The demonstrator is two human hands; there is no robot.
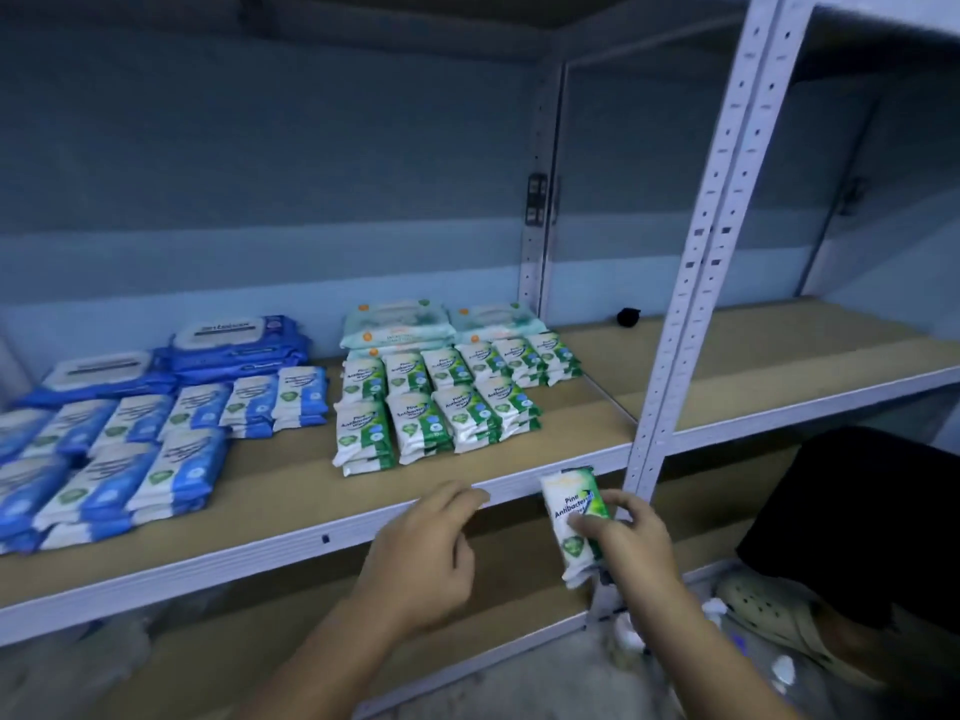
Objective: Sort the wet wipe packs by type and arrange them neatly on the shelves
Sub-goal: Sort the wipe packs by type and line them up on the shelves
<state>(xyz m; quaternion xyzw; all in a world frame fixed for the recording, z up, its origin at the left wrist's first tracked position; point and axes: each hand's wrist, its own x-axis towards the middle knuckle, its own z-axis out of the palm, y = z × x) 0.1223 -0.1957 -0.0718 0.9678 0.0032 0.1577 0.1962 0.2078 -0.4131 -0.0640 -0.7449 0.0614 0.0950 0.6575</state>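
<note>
Inspected white metal shelf with brown board, crossing the view from 8 o'clock to 3 o'clock. Noted perforated upright post at 1 o'clock. Recorded at 9 o'clock small blue packs lying flat in stacked rows, touching one another, with large blue packs behind at 10 o'clock. Recorded near centre small green packs in two rows of stacks, set apart from the blue group. Recorded pale teal packs just behind them, toward the back wall. Found left hand at 6 o'clock, fingers loosely curled, holding nothing, fingertips over the shelf's front rim; contact not determinable. Found right hand at 5 o'clock, below the rim and beside the post, gripping one green pack, with thumb pressed across the printed face and fingers curled behind. Located that pack at 10 o'clock of the hand, upright and slightly tilted. Noted upper end projecting clear toward 12 o'clock above the thumb, lower end toward 6 o'clock beneath it. Noted small black object at 2 o'clock on the adjoining board, not identifiable.
</note>
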